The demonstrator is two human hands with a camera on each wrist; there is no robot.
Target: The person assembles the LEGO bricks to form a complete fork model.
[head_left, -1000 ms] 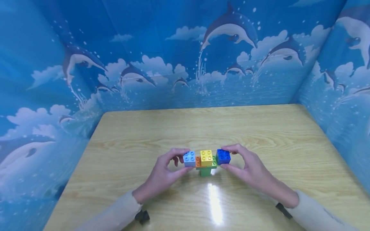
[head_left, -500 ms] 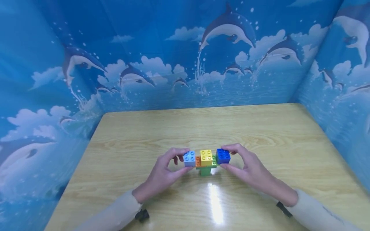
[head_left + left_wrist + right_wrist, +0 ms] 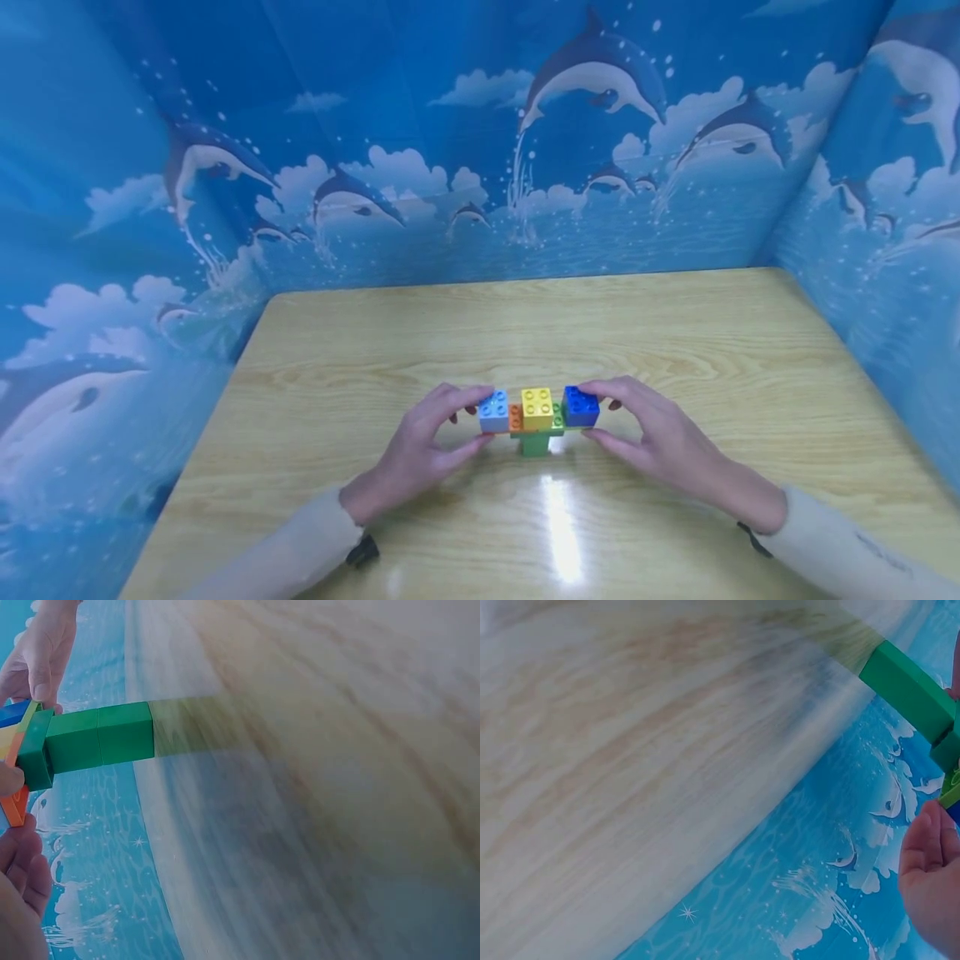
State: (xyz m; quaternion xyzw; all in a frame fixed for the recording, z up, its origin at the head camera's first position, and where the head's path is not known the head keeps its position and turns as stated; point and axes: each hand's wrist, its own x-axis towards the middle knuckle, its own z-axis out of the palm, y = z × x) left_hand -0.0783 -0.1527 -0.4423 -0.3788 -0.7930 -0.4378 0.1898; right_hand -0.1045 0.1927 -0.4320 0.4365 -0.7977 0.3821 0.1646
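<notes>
A toy building-block structure stands upright on the table. Its stem is stacked green bricks (image 3: 105, 735), topped by an orange plate (image 3: 516, 417) on the left and a light green plate (image 3: 557, 417) on the right. Above these sit a light blue brick (image 3: 493, 411), a yellow brick (image 3: 537, 408) in the middle and a dark blue brick (image 3: 581, 406). My left hand (image 3: 420, 442) pinches the light blue end between thumb and index finger, its thumb against the orange plate in the left wrist view. My right hand (image 3: 667, 429) pinches the dark blue end likewise.
The wood-grain table (image 3: 360, 350) reaches back to a blue curtain (image 3: 450, 208) printed with dolphins, which also encloses both sides. A bright light reflection lies on the table in front of the structure.
Both thumbs have shifted slightly outward along the brick ends, and the right wrist has moved a little to the right. The structure stays in place.
</notes>
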